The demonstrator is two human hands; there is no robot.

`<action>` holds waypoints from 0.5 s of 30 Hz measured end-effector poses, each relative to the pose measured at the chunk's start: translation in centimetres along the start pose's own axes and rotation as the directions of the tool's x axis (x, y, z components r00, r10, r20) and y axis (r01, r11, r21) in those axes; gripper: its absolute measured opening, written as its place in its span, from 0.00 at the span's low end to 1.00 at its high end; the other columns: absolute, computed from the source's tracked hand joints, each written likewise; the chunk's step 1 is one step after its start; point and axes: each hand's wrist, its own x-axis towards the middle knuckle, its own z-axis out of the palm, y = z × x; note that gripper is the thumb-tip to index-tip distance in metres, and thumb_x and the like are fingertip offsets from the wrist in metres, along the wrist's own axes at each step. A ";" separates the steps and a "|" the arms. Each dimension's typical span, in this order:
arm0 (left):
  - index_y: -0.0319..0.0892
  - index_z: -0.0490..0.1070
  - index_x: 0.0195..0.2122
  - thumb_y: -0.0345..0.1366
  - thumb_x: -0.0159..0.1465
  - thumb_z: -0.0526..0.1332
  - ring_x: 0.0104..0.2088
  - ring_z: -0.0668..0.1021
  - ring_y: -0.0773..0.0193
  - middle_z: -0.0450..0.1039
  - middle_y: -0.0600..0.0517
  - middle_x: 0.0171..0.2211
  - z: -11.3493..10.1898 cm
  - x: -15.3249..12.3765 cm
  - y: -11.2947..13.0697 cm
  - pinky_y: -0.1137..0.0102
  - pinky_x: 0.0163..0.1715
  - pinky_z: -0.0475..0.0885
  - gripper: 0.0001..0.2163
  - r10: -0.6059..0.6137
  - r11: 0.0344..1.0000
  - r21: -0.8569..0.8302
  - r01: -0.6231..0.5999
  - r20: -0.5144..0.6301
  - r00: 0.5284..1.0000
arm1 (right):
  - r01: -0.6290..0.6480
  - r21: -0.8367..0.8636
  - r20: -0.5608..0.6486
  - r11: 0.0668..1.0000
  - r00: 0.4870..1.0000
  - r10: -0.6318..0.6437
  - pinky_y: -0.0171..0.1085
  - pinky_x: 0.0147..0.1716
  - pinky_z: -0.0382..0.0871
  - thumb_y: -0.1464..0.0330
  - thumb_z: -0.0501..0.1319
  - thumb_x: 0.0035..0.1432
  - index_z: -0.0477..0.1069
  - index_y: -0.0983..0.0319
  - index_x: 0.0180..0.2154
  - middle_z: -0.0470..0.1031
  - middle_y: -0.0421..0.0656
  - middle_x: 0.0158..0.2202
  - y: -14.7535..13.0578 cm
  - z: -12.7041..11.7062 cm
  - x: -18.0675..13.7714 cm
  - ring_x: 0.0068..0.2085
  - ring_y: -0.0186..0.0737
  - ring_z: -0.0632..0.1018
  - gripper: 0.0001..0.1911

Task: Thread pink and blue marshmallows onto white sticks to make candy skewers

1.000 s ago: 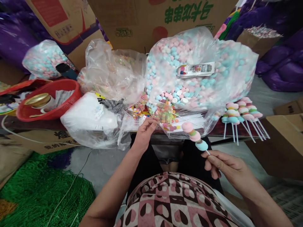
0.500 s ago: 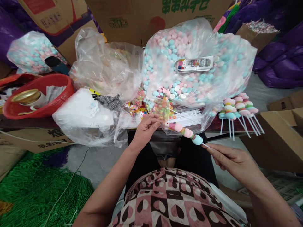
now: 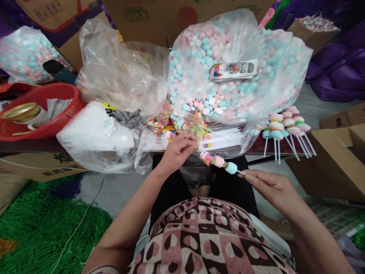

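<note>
My right hand [image 3: 264,186] pinches the bare stick of a marshmallow skewer [image 3: 231,168], held slanted above my lap. Pale blue and pink marshmallows alternate on it with small coloured gummy pieces. At its far end shows a colourful printed patch [image 3: 205,157], perhaps part of a clear wrapper. Just left of that end, my left hand [image 3: 181,150] has thumb and fingers pinched together; what they hold, if anything, I cannot make out. White sticks [image 3: 224,139] lie on the table beyond, beside gummy rings [image 3: 194,125] in clear plastic.
Large clear bags of marshmallows [image 3: 211,42] fill the back, with a stack of printed packets [image 3: 234,70] on top. Finished-looking skewers [image 3: 276,125] lie at the table's right edge. A red basket [image 3: 62,118] and a white plastic bag [image 3: 88,137] stand left. Open cardboard boxes [image 3: 330,163] are at right.
My right hand and the skewer have shifted slightly left, and more of the printed patch shows at the skewer's far end. My left hand remains pinched nearby. The view has moved slightly.
</note>
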 end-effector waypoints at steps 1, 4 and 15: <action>0.43 0.76 0.32 0.41 0.65 0.60 0.44 0.77 0.61 0.74 0.46 0.39 0.1 0.0 0.0 0.64 0.47 0.70 0.10 0.001 1.000 0.007 -0.001 0.013 1.000 | -0.003 0.001 -0.012 1.000 1.000 0.003 0.42 0.37 0.74 0.49 0.64 0.54 0.82 0.54 0.36 0.83 0.45 0.36 0.0 0.1 0.0 0.36 0.47 0.80 0.19; 0.43 0.76 0.32 0.43 0.66 0.59 0.43 0.77 0.61 0.74 0.46 0.40 0.3 0.0 0.1 0.64 0.45 0.71 0.12 -0.010 0.999 0.033 0.007 0.085 0.996 | -0.021 0.018 0.027 1.000 0.999 0.021 0.41 0.35 0.73 0.48 0.64 0.52 0.82 0.56 0.34 0.82 0.45 0.34 -0.4 0.5 0.0 0.35 0.46 0.79 0.20; 0.47 0.72 0.49 0.45 0.63 0.62 0.63 0.65 0.52 0.65 0.44 0.60 1.2 1.7 1.7 0.55 0.62 0.59 0.15 0.126 0.961 0.272 -0.057 -0.247 0.961 | -0.180 0.429 0.137 0.885 0.982 0.133 0.33 0.17 0.46 0.48 0.63 0.54 0.77 0.62 0.37 0.53 0.33 0.15 0.9 4.2 0.1 0.17 0.29 0.56 0.23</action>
